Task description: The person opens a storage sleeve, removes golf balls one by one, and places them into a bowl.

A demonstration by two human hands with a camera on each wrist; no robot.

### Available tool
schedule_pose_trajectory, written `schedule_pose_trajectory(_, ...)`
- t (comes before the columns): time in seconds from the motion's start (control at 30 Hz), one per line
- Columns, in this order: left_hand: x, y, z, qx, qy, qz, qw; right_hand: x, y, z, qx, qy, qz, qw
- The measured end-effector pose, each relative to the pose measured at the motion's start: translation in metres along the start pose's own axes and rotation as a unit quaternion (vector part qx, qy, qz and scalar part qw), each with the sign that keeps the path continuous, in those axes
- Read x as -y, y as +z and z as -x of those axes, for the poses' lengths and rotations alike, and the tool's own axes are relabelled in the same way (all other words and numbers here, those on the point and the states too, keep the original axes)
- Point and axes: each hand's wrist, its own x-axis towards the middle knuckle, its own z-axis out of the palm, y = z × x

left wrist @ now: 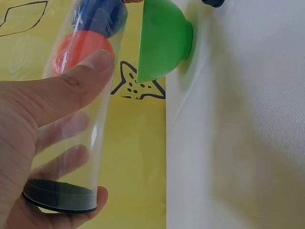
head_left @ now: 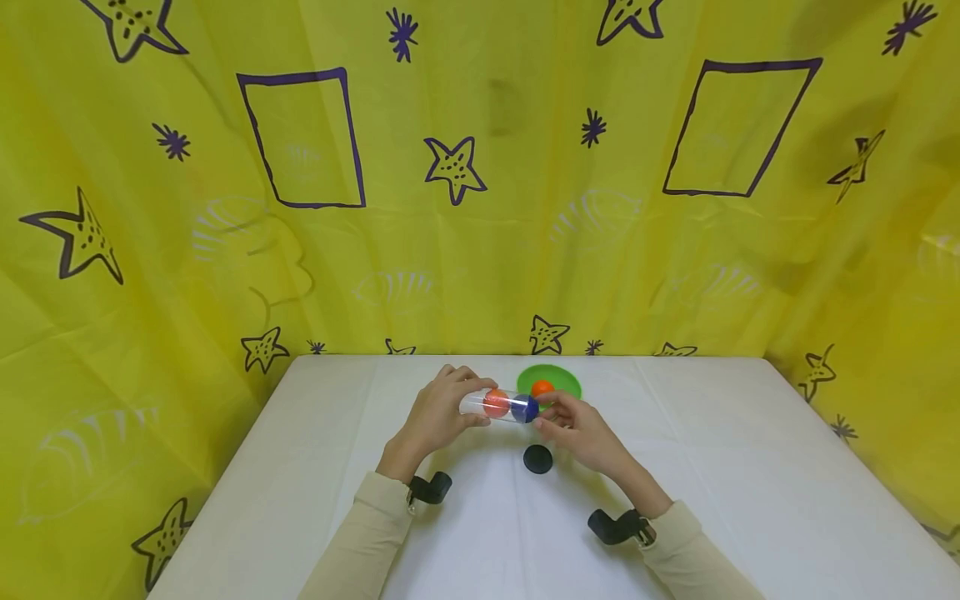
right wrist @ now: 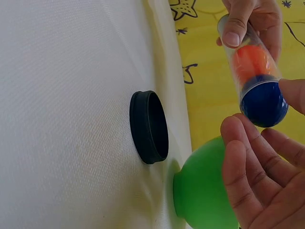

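My left hand (head_left: 441,410) grips a clear plastic tube (left wrist: 93,143) held sideways above the table, thumb on one side and fingers behind it. A black cap (left wrist: 59,195) closes the end by the left palm. Inside the tube lies an orange ball (head_left: 496,403). Beside it a blue ball (right wrist: 264,104) sits in the uncapped mouth, partly sticking out. My right hand (head_left: 581,429) has its thumb and fingertips around the blue ball at that mouth. A loose black cap (head_left: 537,459) lies on the table below the hands.
Behind the tube stands a green bowl (head_left: 572,385) with another orange ball (head_left: 542,388) in it. The table (head_left: 465,533) has a white cover and ends at a yellow patterned curtain (head_left: 480,250). Both wrists wear black camera mounts (head_left: 617,527).
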Motion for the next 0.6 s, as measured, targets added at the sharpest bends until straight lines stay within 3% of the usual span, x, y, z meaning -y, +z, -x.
schedule_pose_trajectory(0.23, 0.0010, 0.0008, 0.0015, -0.002, -0.008, 0.010, 0.9999, 0.0018, 0.0009, 0.0005, -0.009, 0.036, -0.007, 0.999)
schedule_pose_trajectory(0.6, 0.0029, 0.0015, 0.0014, -0.004, -0.014, 0.028, 0.9995, -0.0009, -0.0018, 0.0006, -0.034, 0.032, 0.028, 0.999)
